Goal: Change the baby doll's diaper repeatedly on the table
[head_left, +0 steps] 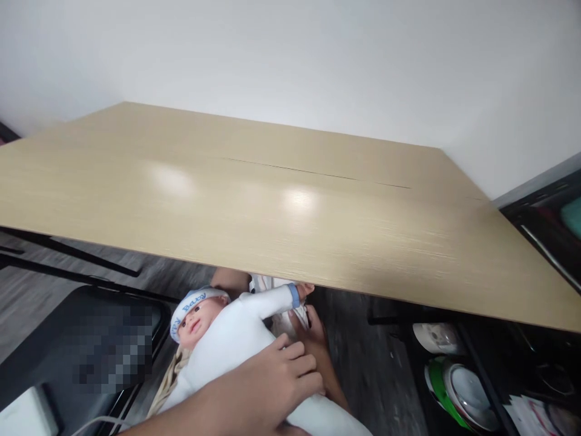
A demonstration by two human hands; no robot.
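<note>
A baby doll (231, 333) in a white suit and a white-and-blue cap lies face up just below the near edge of the light wooden table (290, 218). My left hand (276, 378) comes in from the lower left and its fingers curl over the doll's torso. My right hand (318, 339) lies beside and partly under the doll. Its thumb and fingers close on the white cloth near the doll's raised arm, which has a blue cuff (295, 295). The doll's legs are hidden by my arm and the frame edge.
A black chair or case (68, 339) with a blurred patch stands at the lower left, with a white object (22, 418) beside it. Low black shelves at the right hold a white bowl (438, 337) and a green-rimmed lidded pot (458, 396). Grey wood floor lies beneath.
</note>
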